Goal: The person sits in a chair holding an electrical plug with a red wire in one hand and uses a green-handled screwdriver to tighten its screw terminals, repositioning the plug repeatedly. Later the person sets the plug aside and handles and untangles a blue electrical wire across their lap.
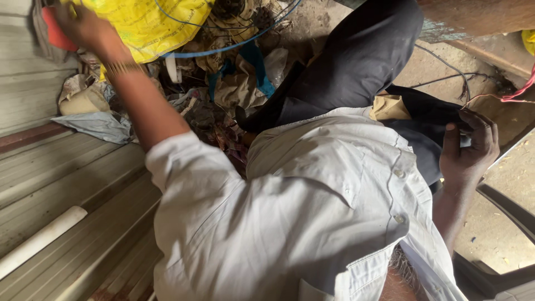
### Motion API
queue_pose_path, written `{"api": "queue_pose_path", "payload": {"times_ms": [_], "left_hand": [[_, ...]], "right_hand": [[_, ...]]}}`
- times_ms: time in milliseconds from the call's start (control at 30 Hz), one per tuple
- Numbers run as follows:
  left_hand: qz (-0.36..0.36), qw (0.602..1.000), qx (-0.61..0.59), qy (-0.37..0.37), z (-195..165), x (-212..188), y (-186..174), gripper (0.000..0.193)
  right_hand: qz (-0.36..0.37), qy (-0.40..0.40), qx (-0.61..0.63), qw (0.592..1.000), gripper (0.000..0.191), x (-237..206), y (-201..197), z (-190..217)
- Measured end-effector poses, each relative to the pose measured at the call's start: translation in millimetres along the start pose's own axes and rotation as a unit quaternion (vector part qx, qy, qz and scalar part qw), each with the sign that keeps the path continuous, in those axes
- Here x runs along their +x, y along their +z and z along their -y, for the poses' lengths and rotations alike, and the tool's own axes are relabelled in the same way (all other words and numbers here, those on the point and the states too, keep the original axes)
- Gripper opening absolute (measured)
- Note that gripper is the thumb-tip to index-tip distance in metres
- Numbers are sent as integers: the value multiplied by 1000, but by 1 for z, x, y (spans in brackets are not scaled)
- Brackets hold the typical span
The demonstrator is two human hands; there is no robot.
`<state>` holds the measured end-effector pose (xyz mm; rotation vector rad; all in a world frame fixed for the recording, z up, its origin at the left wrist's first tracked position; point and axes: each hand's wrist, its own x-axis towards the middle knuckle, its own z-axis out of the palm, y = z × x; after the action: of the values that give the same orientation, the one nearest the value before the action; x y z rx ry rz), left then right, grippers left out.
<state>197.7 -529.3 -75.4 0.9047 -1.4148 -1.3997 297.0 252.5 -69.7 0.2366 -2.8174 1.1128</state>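
Note:
My left hand [83,25] is stretched out to the top left, fingers closed on a flat red object [54,32] beside a yellow plastic sack [147,25]. A thin bangle [122,68] sits on that wrist. My right hand [468,147] lies at the right against my dark trousers [356,61], with thumb and fingers curled round something dark; I cannot tell what it is. My white shirt [301,223] fills the lower middle of the view.
A heap of rags, paper and blue straps [239,78] lies under the sack, with a blue wire [223,49] looping over it. Corrugated metal sheeting [67,184] with a white pipe [39,239] runs along the left. Loose wires [451,69] cross the dirt floor at right.

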Motion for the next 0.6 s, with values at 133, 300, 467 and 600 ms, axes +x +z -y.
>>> {"api": "queue_pose_path", "payload": {"times_ms": [133, 300, 467, 600], "left_hand": [[-32, 937, 317, -141, 27, -65, -56, 34], [208, 676, 679, -194, 40, -121, -94, 42], [358, 741, 564, 67, 41, -152, -40, 51], [514, 772, 371, 41, 21, -198, 73, 42]], "right_hand": [[-1, 4, 15, 1000, 18, 4, 4, -1], [18, -26, -14, 999, 17, 22, 6, 13], [-31, -55, -24, 998, 14, 40, -6, 37], [-118, 49, 26, 992, 15, 41, -11, 45]]}}
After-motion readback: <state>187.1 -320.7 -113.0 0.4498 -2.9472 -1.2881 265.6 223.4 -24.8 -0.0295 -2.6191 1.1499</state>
